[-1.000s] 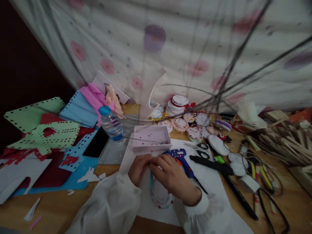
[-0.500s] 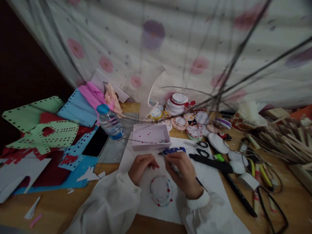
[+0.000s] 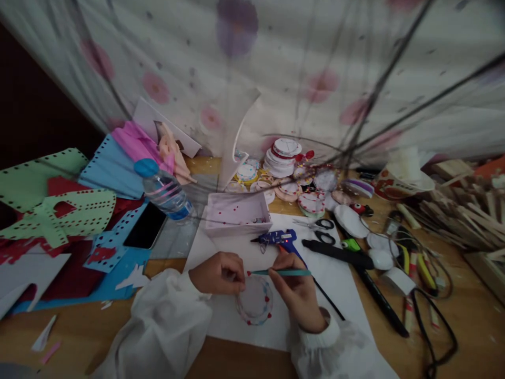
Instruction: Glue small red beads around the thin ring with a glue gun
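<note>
My right hand (image 3: 296, 289) pinches slim teal tweezers (image 3: 294, 272), held level with the tip pointing left. A tiny red piece (image 3: 249, 273) shows at that tip, above the far edge of a round white disc (image 3: 255, 299). Red and blue bits dot the disc's rim, and it lies on white paper (image 3: 221, 321). My left hand (image 3: 219, 272) is curled closed, thumb and forefinger at the disc's upper left edge; whether anything is between them is hidden. Just beyond the hands lie a blue hot glue gun (image 3: 278, 239) and a shallow pale pink box (image 3: 239, 229) holding small red pieces.
Scissors (image 3: 324, 225), a black marker (image 3: 381, 302) and cables lie to the right, near a heap of wooden sticks (image 3: 469, 210). Decorated discs (image 3: 282, 163) are stacked behind. At left are a water bottle (image 3: 165, 192), a phone (image 3: 145, 225) and punched coloured sheets (image 3: 74, 216).
My left hand has come down to the disc's edge. The right hand has turned, bringing the tweezers level over the disc's far side. The whole view has shifted slightly.
</note>
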`<action>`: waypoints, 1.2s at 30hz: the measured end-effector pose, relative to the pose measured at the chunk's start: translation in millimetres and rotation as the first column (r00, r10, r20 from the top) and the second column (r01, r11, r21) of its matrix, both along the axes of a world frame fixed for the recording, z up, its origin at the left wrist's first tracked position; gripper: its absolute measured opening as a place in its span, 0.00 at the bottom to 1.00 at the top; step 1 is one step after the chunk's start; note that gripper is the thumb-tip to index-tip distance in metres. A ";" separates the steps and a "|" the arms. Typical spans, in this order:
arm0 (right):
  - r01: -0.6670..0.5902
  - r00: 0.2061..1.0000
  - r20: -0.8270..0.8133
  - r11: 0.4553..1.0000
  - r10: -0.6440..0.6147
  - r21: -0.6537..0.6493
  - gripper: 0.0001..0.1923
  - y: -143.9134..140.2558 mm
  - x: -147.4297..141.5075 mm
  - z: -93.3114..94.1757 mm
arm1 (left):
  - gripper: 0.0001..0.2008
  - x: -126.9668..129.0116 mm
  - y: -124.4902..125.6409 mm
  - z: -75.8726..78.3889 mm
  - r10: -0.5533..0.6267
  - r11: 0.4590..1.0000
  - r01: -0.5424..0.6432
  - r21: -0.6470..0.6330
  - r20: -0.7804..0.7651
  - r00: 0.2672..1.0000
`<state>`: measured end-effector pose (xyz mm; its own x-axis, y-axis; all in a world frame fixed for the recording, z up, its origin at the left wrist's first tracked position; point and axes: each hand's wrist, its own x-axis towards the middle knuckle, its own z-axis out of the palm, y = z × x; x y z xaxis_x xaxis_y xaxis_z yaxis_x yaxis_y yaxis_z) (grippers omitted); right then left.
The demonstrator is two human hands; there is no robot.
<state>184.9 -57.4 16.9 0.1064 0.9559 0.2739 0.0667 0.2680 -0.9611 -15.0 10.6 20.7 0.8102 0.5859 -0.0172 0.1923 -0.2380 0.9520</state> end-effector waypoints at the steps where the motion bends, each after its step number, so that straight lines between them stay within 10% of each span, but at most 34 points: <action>1: 0.003 1.000 -0.001 1.000 -0.003 -0.006 0.06 0.0 0.6 -1.0 | 0.09 -0.4 0.9 -0.8 0.019 1.000 -0.019 -0.023 -0.004 1.000; 36: 0.213 0.966 -0.104 0.956 -0.238 -0.204 0.09 3.0 -1.9 -6.6 | 0.10 7.4 1.1 -4.0 0.164 0.986 -0.164 0.011 -0.041 0.986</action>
<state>183.1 -54.4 10.3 0.3473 0.9358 0.0610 -0.0204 0.0726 -0.9972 -7.7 11.7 16.8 0.7018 0.7111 -0.0437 0.2688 -0.2075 0.9406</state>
